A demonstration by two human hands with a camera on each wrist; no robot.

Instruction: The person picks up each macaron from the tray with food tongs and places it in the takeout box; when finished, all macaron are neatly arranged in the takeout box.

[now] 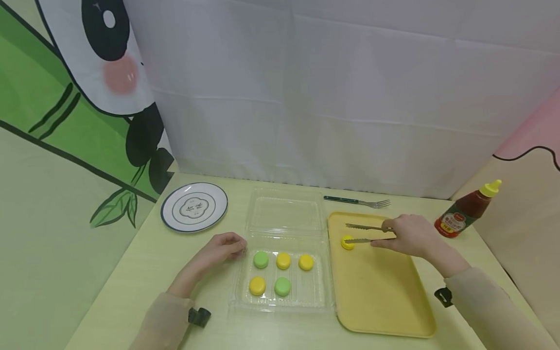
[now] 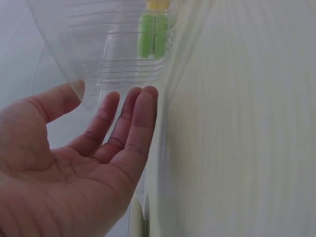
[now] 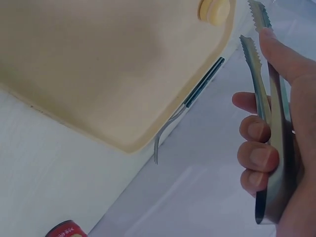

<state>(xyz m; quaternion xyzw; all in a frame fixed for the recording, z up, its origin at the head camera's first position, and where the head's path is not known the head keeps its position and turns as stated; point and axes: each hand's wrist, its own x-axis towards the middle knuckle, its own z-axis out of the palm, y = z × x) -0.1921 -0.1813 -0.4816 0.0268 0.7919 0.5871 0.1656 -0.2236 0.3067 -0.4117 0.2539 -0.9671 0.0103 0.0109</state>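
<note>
My right hand [image 1: 411,236] grips metal tongs [image 3: 279,143] with serrated tips, their arms spread apart. In the head view, the lower arm of the tongs overlaps a yellow macaron [image 1: 346,246] on the yellow tray [image 1: 380,296]; the right wrist view shows the tips apart from that macaron [image 3: 217,11]. My left hand [image 2: 94,153] is at the left edge of a clear plastic clamshell box [image 1: 286,308], fingers fairly straight, thumb by its corner. Inside the opened box lie several macarons, such as a green one [image 1: 261,259] and a yellow one [image 1: 306,262].
A white plate [image 1: 168,214] with a blue rim sits at the back left. Behind the tray lies a fork [image 1: 350,200] with a green handle. A red sauce bottle [image 1: 465,211] with a yellow cap stands at the right. White cloth [image 1: 306,97] hangs behind the table.
</note>
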